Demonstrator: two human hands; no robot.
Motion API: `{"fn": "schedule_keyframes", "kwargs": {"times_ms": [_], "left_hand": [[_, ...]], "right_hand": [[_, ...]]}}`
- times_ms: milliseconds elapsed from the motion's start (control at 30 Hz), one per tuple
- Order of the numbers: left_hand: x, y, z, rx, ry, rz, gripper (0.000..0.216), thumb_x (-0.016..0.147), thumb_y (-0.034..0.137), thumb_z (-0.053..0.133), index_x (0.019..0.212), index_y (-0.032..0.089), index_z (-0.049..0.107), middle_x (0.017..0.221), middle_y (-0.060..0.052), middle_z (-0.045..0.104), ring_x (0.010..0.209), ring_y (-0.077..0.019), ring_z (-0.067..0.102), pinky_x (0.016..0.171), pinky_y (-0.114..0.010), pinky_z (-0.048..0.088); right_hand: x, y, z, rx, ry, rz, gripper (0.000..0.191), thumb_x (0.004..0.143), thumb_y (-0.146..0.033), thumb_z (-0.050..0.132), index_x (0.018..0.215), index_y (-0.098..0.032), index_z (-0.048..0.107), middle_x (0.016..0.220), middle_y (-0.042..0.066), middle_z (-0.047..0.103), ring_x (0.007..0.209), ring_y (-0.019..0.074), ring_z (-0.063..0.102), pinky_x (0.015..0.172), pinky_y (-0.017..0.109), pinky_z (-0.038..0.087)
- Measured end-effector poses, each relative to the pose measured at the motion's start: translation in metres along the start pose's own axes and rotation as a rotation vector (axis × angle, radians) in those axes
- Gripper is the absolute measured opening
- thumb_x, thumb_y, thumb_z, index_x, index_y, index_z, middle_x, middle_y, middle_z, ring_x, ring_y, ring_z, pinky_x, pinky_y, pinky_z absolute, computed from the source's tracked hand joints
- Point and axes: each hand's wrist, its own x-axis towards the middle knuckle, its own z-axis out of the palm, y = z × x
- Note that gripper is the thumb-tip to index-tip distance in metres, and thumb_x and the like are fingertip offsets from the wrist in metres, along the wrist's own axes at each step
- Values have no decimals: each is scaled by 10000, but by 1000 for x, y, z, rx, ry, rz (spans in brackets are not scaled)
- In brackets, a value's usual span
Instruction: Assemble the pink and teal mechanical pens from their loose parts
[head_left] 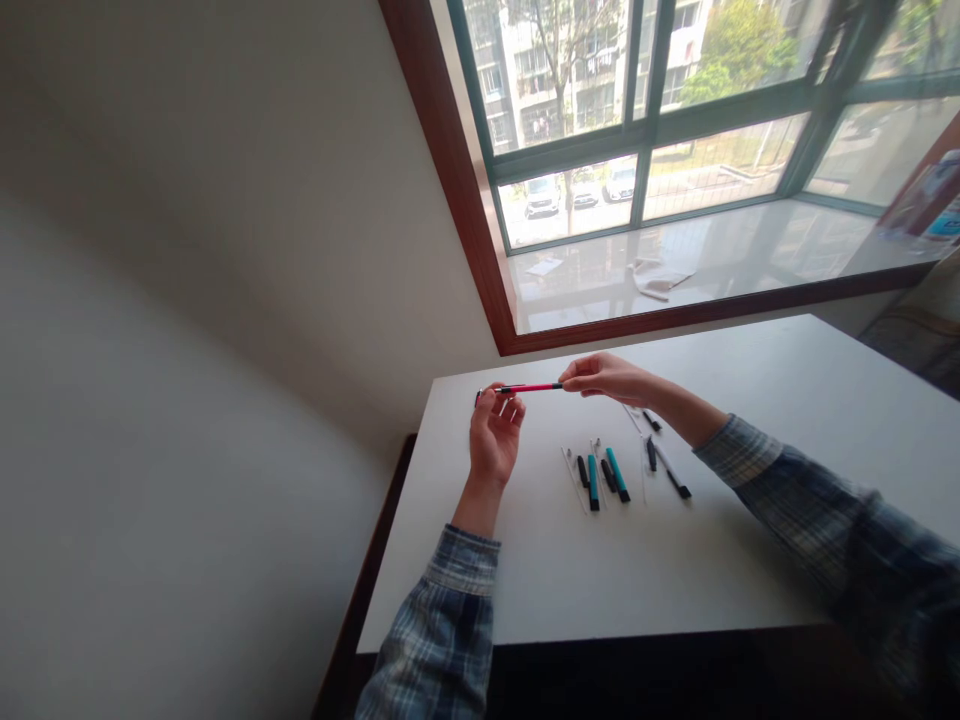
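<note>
A slim red pen (529, 388) is held level above the far left part of the white table (675, 570). My left hand (493, 432) pinches its left end with the fingertips, palm toward me. My right hand (609, 377) is closed on its right, dark-tipped end. Below the hands, loose pen parts lie in a row on the table: two teal barrels (604, 477) with black ends, small black pieces (583, 470) and thin clear refills (667, 470). Both my sleeves are blue plaid.
A white wall stands to the left of the table. Behind the table runs a glossy window ledge (675, 275) with some papers on it, under a large window in a red-brown frame. A dark gap lies along the table's left and near edges.
</note>
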Motion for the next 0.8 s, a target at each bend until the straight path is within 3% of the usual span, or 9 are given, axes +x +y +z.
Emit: {"fn": "schedule_keyframes", "kwargs": {"times_ms": [133, 333, 633, 800], "left_hand": [[1, -2, 2, 28, 51, 45, 289, 834, 424, 798, 926, 169, 697, 849, -14, 691, 752, -98, 641, 797, -273, 522], [3, -5, 2, 131, 79, 123, 340, 781, 418, 861, 948, 175, 692, 874, 3, 674, 765, -71, 634, 816, -245, 522], [7, -10, 1, 316, 187, 183, 305, 756, 391, 872, 856, 166, 692, 814, 15, 661, 704, -62, 603, 765, -230, 520], [10, -12, -2, 380, 216, 216, 334, 772, 433, 853, 858, 170, 666, 765, 25, 644, 631, -54, 561, 670, -209, 482]], "right_hand": [[2, 4, 3, -181, -1, -80, 367, 757, -478, 823, 940, -161, 793, 870, 59, 758, 782, 169, 636, 683, 286, 446], [3, 10, 12, -235, 33, -115, 381, 803, -499, 774, 987, -167, 794, 877, 65, 775, 780, 183, 661, 670, 283, 456], [-3, 5, 26, -434, -53, -148, 266, 893, -419, 677, 898, -184, 800, 850, 61, 794, 777, 209, 695, 691, 306, 485], [-7, 3, 39, -510, 16, -214, 147, 867, -320, 724, 954, -229, 802, 906, 41, 801, 844, 216, 726, 748, 306, 517]]}}
